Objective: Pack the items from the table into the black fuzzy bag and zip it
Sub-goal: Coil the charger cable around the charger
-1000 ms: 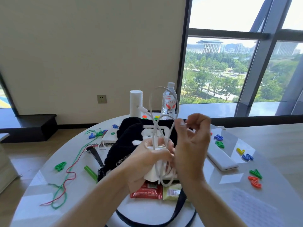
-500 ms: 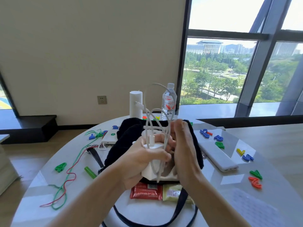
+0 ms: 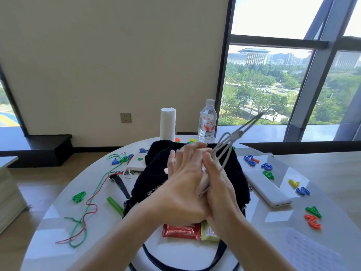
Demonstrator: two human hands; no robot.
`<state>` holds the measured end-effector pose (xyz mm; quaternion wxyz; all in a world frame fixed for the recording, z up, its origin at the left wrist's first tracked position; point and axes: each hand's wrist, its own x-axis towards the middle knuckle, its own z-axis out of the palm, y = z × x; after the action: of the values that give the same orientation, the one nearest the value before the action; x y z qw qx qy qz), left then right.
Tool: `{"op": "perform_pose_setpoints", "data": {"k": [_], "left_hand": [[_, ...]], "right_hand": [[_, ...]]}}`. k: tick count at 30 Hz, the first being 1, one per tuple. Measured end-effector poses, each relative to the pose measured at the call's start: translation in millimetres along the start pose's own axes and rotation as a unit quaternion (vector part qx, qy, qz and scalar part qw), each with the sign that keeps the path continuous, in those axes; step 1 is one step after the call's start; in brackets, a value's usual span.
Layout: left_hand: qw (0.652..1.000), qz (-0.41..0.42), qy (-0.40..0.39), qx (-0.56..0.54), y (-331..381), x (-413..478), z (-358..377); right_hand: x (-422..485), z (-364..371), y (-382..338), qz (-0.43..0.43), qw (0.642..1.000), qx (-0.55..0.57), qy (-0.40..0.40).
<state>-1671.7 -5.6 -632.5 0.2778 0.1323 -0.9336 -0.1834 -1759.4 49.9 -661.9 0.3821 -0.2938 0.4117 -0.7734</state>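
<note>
Black fuzzy bag [image 3: 154,173] under our hands; charger now hidden between left hand [image 3: 185,184] and right hand [image 3: 216,184], fingers pressed together, cable [image 3: 226,149] whipping toward 1 o'clock. Coil nearly bag-ready.

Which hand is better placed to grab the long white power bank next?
Probably the right hand: the long white power bank lies on its side of the black fuzzy bag, though both hands are busy with the white cable.
</note>
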Motion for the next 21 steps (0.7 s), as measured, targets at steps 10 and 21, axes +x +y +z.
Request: {"op": "perform_pose_setpoints", "data": {"k": [10, 21], "left_hand": [[0.985, -0.103, -0.042, 0.13, -75.4, -6.2, -16.5], [0.972, -0.097, 0.097, 0.192, -100.2, -7.6, 3.1]], "right_hand": [[20.7, -53.9, -42.7, -0.096, 0.981, -0.162, 0.056], [15.7, -47.7, -24.0, -0.171, 0.943, -0.271, -0.092]]}}
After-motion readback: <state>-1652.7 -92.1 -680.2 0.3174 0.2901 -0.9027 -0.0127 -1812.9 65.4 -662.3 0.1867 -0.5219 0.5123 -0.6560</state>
